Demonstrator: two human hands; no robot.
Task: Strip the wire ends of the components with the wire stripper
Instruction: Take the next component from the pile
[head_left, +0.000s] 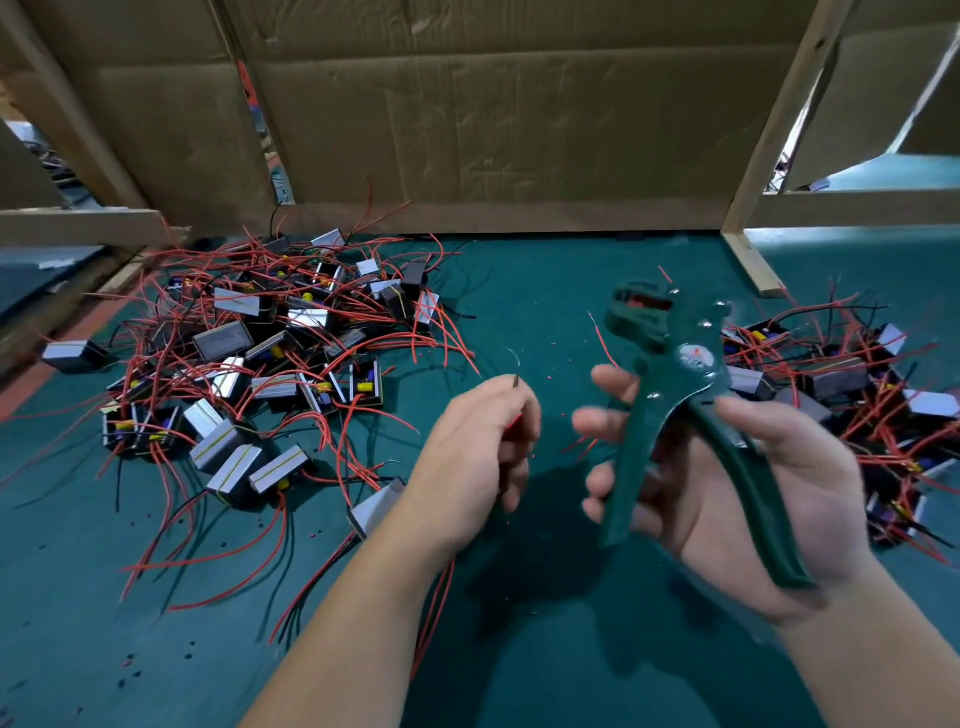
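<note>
My right hand holds the green wire stripper by its two handles, fingers curled round one handle; its jaws point up and away, above the green mat. My left hand pinches thin wires, a black end sticking up past the fingertips and a bit of red showing beside the fingers. Those wires seem to run under my wrist to a grey-faced component lying by my left forearm. The two hands are a short gap apart.
A big pile of black components with red and black leads covers the mat to the left. A smaller pile lies to the right. Cardboard sheets and wooden posts wall the back. Red insulation bits dot the mat.
</note>
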